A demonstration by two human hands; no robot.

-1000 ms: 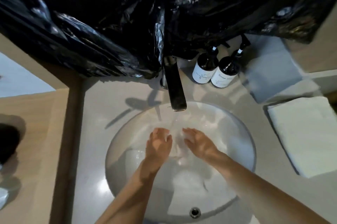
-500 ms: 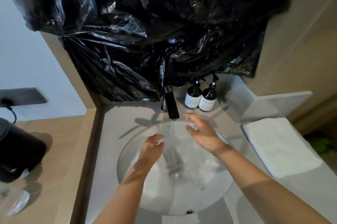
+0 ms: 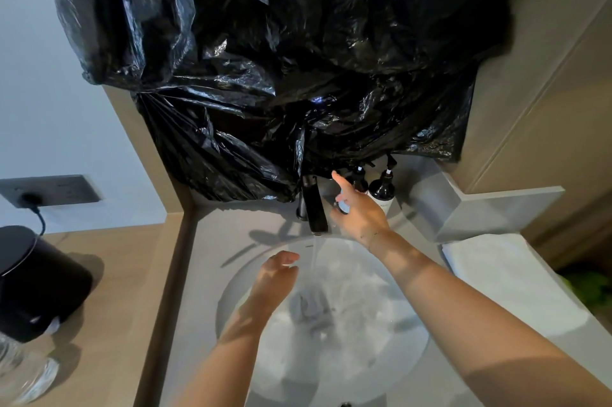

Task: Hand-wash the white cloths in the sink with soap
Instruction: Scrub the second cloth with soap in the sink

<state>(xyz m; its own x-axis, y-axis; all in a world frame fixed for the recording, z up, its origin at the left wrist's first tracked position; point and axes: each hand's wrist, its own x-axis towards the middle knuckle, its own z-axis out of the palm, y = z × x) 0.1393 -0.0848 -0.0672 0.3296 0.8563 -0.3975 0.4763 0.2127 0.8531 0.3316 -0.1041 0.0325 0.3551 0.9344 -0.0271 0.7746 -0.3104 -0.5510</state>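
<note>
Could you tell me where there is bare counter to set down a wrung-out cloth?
Bare counter lies left of the sink. Behind the faucet it is crowded: pump bottles and right hand.

We stood in a bathroom, round white basin (image 3: 231,294) sunk in grey stone counter (image 3: 205,274), dark metal tap (image 3: 316,211), two dark pump bottles (image 3: 381,188), folded white towel (image 3: 510,287).
</note>
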